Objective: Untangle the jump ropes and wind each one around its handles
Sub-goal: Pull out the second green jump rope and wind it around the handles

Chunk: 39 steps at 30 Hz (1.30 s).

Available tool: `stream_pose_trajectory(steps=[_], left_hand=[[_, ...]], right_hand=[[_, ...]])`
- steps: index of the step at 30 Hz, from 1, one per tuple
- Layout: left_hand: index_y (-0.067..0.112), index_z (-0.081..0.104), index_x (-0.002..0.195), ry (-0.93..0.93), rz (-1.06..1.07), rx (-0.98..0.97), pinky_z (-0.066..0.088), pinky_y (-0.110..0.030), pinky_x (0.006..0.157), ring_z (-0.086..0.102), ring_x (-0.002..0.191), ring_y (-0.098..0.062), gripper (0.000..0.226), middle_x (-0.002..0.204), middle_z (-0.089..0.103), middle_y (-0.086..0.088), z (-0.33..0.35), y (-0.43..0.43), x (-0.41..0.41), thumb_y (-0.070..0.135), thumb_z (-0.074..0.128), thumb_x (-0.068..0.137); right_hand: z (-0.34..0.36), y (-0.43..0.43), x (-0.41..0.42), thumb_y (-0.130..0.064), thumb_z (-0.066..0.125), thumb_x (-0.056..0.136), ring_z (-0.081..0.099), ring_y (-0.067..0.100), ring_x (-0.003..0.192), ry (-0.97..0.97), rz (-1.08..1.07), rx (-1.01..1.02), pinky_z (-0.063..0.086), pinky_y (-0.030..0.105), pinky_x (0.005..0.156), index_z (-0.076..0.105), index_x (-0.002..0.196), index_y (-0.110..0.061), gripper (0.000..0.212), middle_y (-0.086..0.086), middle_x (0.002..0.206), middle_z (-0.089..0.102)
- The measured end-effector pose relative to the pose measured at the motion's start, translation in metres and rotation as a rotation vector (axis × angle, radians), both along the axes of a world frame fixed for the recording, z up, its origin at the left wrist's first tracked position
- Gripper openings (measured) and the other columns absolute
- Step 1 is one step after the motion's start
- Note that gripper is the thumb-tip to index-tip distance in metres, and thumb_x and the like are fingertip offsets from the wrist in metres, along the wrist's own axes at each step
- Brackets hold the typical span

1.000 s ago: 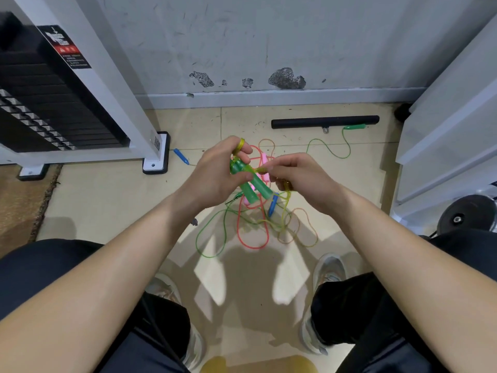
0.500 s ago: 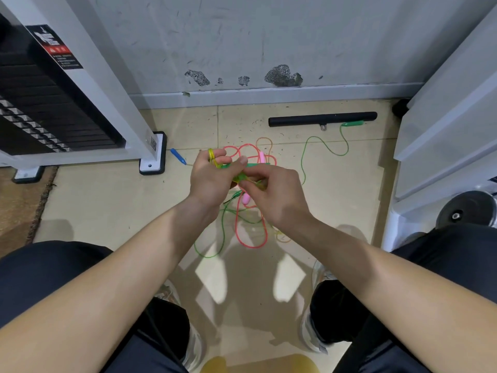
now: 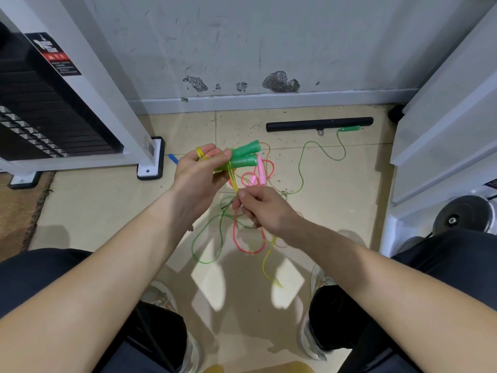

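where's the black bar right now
Head view, upper right of centre: the black bar lies on the floor near the baseboard, a loose green handle by its right end.

L hand (image 3: 200, 173): handles (image 3: 243, 156); R hand (image 3: 265, 211): rope (image 3: 234, 182).

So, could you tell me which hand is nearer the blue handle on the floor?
Left. The left hand is just right of the blue handle; the right hand is farther right, lower.

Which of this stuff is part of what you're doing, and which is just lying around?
In use: left hand holding green handles, right hand pinching yellow rope, pink rope, pink handles, green rope.
Lying about: black bar, weight stack, weight plate, rug.
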<state>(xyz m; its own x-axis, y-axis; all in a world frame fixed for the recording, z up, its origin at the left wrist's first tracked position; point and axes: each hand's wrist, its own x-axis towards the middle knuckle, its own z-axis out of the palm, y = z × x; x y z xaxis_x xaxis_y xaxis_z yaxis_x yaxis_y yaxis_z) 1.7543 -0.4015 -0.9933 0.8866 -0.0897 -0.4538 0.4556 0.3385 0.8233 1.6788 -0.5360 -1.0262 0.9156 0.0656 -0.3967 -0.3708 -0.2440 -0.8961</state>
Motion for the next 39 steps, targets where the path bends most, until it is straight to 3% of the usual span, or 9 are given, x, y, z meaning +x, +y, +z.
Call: stream_pose_trajectory(steps=[3, 7, 10, 14, 21, 25, 31, 36, 39], left_hand=[[0.006, 0.056, 0.119, 0.016, -0.164, -0.084, 0.060, -0.033, 0.083, 0.065, 0.094, -0.027, 0.031, 0.103, 0.060, -0.007, 0.008, 0.009, 0.003, 0.004, 0.068, 0.090], [0.008, 0.061, 0.112, -0.036, -0.430, 0.001, 0.060, -0.031, 0.070, 0.070, 0.078, -0.019, 0.030, 0.091, 0.064, -0.001, 0.016, 0.013, 0.001, -0.008, 0.065, 0.086], [0.005, 0.061, 0.114, -0.224, -0.561, 0.252, 0.059, -0.030, 0.070, 0.067, 0.078, -0.013, 0.037, 0.093, 0.060, 0.000, 0.017, 0.014, -0.001, -0.012, 0.070, 0.083], [0.010, 0.060, 0.115, -0.529, -0.655, 0.636, 0.057, -0.024, 0.072, 0.059, 0.073, 0.001, 0.044, 0.098, 0.060, 0.002, 0.013, 0.017, 0.001, -0.005, 0.078, 0.079], [0.020, 0.055, 0.119, -0.797, -0.355, 1.022, 0.038, -0.014, 0.080, 0.048, 0.091, -0.001, 0.043, 0.103, 0.056, 0.010, -0.007, 0.007, -0.006, 0.015, 0.078, 0.083], [0.017, 0.053, 0.124, -0.724, -0.209, 1.008, 0.037, -0.019, 0.085, 0.050, 0.100, -0.007, 0.044, 0.106, 0.056, 0.008, -0.014, -0.006, -0.015, 0.018, 0.075, 0.085], [0.017, 0.053, 0.122, -0.545, -0.146, 0.798, 0.055, -0.035, 0.087, 0.061, 0.101, -0.019, 0.044, 0.101, 0.058, 0.011, -0.020, -0.008, -0.012, 0.022, 0.077, 0.086], [0.015, 0.050, 0.119, -0.179, -0.094, 0.383, 0.062, -0.037, 0.078, 0.070, 0.096, -0.026, 0.035, 0.112, 0.059, -0.004, -0.011, -0.009, -0.011, 0.018, 0.072, 0.091], [0.015, 0.050, 0.115, -0.059, -0.068, 0.292, 0.062, -0.035, 0.076, 0.069, 0.089, -0.025, 0.044, 0.116, 0.059, -0.008, -0.011, -0.006, -0.009, 0.021, 0.081, 0.084]], right_hand=[[0.005, -0.019, 0.010, -0.049, 0.052, 0.100, 0.043, 0.007, 0.053, 0.017, 0.061, -0.132, 0.038, 0.027, 0.060, 0.067, 0.079, -0.009, 0.049, -0.007, 0.061, 0.054], [0.018, -0.041, 0.020, -0.026, 0.062, 0.098, 0.040, 0.002, 0.050, -0.002, 0.066, -0.193, 0.034, 0.021, 0.057, 0.065, 0.071, -0.017, 0.029, -0.017, 0.048, 0.051], [0.021, -0.049, 0.025, -0.029, 0.066, 0.097, 0.036, 0.009, 0.054, 0.010, -0.002, -0.087, 0.034, 0.032, 0.059, 0.068, 0.076, -0.014, 0.026, -0.011, 0.056, 0.044], [0.026, -0.048, 0.024, -0.021, 0.060, 0.100, 0.035, 0.010, 0.049, 0.070, -0.065, 0.084, 0.034, 0.025, 0.050, 0.072, 0.099, 0.003, 0.027, -0.007, 0.059, 0.047], [0.032, -0.019, 0.012, -0.002, 0.056, 0.097, 0.061, 0.016, 0.060, -0.063, -0.232, 0.179, 0.052, 0.035, 0.061, 0.069, 0.115, -0.001, 0.023, 0.008, 0.085, 0.071], [0.028, -0.004, 0.005, -0.009, 0.066, 0.093, 0.071, 0.023, 0.067, -0.166, -0.376, 0.163, 0.057, 0.059, 0.075, 0.074, 0.102, -0.011, 0.013, 0.008, 0.083, 0.076], [0.025, -0.002, 0.006, -0.011, 0.067, 0.090, 0.071, 0.023, 0.066, -0.216, -0.397, 0.102, 0.057, 0.060, 0.075, 0.075, 0.108, -0.017, 0.020, 0.003, 0.082, 0.075], [0.016, -0.003, 0.005, -0.014, 0.055, 0.099, 0.057, 0.008, 0.069, -0.337, -0.231, -0.121, 0.051, 0.026, 0.076, 0.071, 0.121, -0.027, 0.031, -0.003, 0.087, 0.070], [0.012, -0.002, 0.004, -0.016, 0.051, 0.100, 0.055, 0.011, 0.079, -0.454, 0.034, -0.401, 0.047, 0.029, 0.080, 0.063, 0.132, -0.026, 0.036, 0.002, 0.103, 0.061]])
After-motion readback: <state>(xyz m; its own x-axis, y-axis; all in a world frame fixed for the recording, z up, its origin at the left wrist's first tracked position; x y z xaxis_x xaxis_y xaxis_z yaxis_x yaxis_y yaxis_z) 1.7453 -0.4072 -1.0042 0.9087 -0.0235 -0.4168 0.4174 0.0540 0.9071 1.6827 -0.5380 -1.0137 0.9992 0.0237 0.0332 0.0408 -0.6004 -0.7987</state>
